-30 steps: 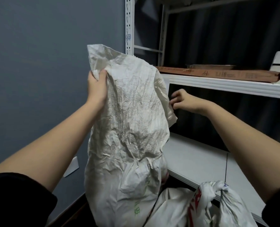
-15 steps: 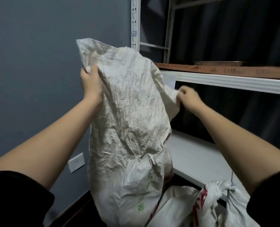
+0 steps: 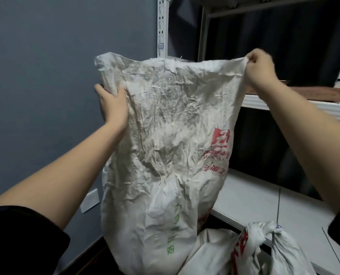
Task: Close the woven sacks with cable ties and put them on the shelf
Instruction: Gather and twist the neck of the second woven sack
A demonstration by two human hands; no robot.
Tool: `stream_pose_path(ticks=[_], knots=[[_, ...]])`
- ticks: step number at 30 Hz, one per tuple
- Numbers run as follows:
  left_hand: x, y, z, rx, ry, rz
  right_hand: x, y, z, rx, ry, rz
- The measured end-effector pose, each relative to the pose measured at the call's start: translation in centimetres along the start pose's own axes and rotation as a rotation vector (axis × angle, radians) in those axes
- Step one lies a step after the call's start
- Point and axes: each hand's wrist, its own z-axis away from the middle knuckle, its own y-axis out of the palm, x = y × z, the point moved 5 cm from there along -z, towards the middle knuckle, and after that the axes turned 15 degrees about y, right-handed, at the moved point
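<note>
The person held a crumpled white woven sack (image 3: 165, 135) upright in front of them, its mouth stretched wide. The left hand (image 3: 112, 105) clutched a bunch of cloth just below the left corner of the mouth; the right hand (image 3: 259, 69) pinched the right corner of the rim, raised a little higher. The grip looked meant to flatten the opening so it could be gathered for tying; no cable tie was in view. The sack's lower half bulged, red and green print on its face. Its base was hidden, low beside the shelf.

A second sack (image 3: 272, 247) lay at lower right, its neck already bunched and bound, against the edge of the lower shelf board (image 3: 254, 203). The upper shelf (image 3: 284, 103) carried a long brown carton (image 3: 320, 94). Grey wall (image 3: 46, 76) to the left with a white socket plate (image 3: 90, 201); white slotted upright (image 3: 162, 26) behind the sack; dark curtain (image 3: 284, 46) behind the rack.
</note>
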Motion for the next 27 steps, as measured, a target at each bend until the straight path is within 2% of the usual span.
stream_pose_path(ticks=[2, 5, 6, 11, 13, 16, 20, 24, 27], knots=[[-0.4, 0.3, 0.0, 0.016, 0.025, -0.034, -0.6, 1.3, 1.1, 0.014, 0.052, -0.058], [-0.8, 0.8, 0.2, 0.021, 0.04, -0.043, 1.3, 2.5, 4.2, -0.037, -0.076, -0.207], [-0.9, 1.0, 0.3, 0.015, 0.036, -0.049, 2.3, 3.0, 5.5, -0.005, -0.128, -0.201], [-1.7, 1.3, 1.1, 0.0, 0.005, -0.098, 4.1, 7.3, 9.4, 0.291, -0.312, 0.183], [-1.7, 1.2, 1.2, 0.001, -0.01, -0.157, 4.0, 7.8, 9.6, 0.343, -0.305, 0.163], [-1.7, 0.8, 1.2, -0.005, 0.018, -0.19, 3.0, 7.9, 8.9, 0.394, -0.172, -0.052], [-0.8, 1.1, 1.3, 0.082, 0.014, -0.047, 1.9, 7.2, 8.1, 0.285, -0.053, -0.254], [0.2, 2.0, 2.2, 0.18, -0.026, 0.178, 3.1, 5.1, 7.7, 0.139, -0.085, -0.406], [0.4, 2.7, 3.2, 0.31, 0.035, 0.164, 4.1, 4.3, 7.4, 0.08, -0.126, -0.459]])
